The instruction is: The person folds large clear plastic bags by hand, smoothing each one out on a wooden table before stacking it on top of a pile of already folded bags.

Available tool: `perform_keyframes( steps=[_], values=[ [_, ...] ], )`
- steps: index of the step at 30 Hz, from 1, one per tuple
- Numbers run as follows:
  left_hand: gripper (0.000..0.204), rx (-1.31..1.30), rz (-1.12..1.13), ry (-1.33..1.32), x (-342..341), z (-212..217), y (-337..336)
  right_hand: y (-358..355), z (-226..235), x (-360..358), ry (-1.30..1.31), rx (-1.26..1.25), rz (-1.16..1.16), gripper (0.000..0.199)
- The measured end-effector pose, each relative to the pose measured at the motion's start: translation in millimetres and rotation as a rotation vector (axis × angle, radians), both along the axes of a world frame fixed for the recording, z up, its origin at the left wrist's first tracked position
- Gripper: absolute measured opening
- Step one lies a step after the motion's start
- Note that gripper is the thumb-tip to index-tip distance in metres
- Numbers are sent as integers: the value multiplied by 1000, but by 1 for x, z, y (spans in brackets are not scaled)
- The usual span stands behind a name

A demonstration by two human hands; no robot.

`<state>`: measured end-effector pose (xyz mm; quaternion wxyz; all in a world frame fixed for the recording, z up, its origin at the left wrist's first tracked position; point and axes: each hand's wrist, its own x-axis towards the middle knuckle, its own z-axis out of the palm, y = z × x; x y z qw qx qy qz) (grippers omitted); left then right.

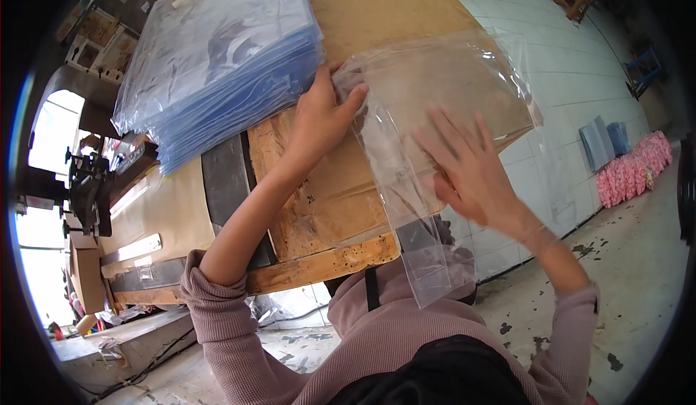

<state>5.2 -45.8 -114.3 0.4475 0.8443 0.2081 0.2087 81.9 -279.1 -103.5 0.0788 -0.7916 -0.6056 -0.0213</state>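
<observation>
A clear plastic sheet (406,108), perhaps a flat bag, lies over the right end of the wooden table (319,263), and a long strip of it hangs past the front edge toward my lap. My left hand (319,118) pinches its left side between thumb and fingers. Flat on the sheet rests my right hand (471,173), fingers spread and slightly blurred, holding nothing. Just left of my left hand rises a thick stack of bluish clear plastic sheets (225,64), its layers uneven along the near side.
Brown board or paper (384,2) covers the tabletop beyond the sheet. A black clamp-like machine (90,187) stands at far left, near a cardboard box (85,274). On the floor at right are pink bundles (634,169), blue-grey sheets (598,144) and a wooden stool (573,2).
</observation>
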Motion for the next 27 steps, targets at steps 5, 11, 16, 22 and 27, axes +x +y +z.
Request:
perform_keyframes(
  steps=[5,11,16,22,27],
  values=[
    [53,106,-23,-52,6,6,-14,-90,8,-43,181,-313,-56,71],
    [58,341,6,-155,8,0,-14,-114,93,-26,737,-786,324,58],
    [70,278,60,-201,7,-10,-12,10,119,36,463,-168,428,28],
    [81,477,123,-257,4,0,-28,160,65,105,479,-193,566,43],
    [81,85,71,-234,1,9,-41,188,51,118,636,-503,543,33]
  ],
)
